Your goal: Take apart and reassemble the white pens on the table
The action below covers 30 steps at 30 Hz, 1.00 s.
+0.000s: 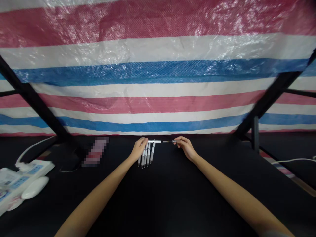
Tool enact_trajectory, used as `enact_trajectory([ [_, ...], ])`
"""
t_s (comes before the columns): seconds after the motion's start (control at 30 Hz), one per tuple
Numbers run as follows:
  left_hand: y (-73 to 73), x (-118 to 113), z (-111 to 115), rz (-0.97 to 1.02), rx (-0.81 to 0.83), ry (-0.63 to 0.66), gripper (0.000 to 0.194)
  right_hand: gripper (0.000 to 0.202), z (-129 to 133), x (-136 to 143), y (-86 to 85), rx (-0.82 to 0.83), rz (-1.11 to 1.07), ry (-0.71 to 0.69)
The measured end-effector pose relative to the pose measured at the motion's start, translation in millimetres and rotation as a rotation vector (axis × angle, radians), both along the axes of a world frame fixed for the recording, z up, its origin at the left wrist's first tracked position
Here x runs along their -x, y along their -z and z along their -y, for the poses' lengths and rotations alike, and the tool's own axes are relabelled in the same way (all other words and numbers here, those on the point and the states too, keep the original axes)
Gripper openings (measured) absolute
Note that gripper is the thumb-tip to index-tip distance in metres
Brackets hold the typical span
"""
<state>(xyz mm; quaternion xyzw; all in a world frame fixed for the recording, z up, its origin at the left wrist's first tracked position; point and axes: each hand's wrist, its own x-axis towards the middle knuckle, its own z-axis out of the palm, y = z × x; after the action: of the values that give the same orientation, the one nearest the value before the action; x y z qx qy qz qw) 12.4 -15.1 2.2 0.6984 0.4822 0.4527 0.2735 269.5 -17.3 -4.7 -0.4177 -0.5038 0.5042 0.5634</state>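
Observation:
My left hand [139, 148] is closed in a pinch on a white pen barrel [157, 141], held level with its free end pointing right. Facing it across a small gap is a thin pen refill [168, 141], yellowish near its left end. The fingers of my right hand [184, 145] pinch the refill's right end, partly covering it. Just below the barrel, several white pens [145, 156] with grey grips lie side by side on the black table [158, 197], tips toward me. My left hand hides the upper ends of some of them.
On the left lie a white power strip [29, 174] with a plugged cable and a white computer mouse [36, 188]. A blurred pinkish-red item [95, 152] rests left of my hand. Black metal legs [269, 98] flank a striped plastic sheet [158, 72] behind the table.

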Motion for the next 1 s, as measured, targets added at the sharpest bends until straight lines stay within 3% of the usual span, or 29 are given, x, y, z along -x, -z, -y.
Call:
enact_trajectory([
  [1.0,-1.3,-1.0,2.1,-0.039,-0.049,0.043,0.038,0.013,-0.1,0.8,1.2,0.004,0.033,-0.048],
])
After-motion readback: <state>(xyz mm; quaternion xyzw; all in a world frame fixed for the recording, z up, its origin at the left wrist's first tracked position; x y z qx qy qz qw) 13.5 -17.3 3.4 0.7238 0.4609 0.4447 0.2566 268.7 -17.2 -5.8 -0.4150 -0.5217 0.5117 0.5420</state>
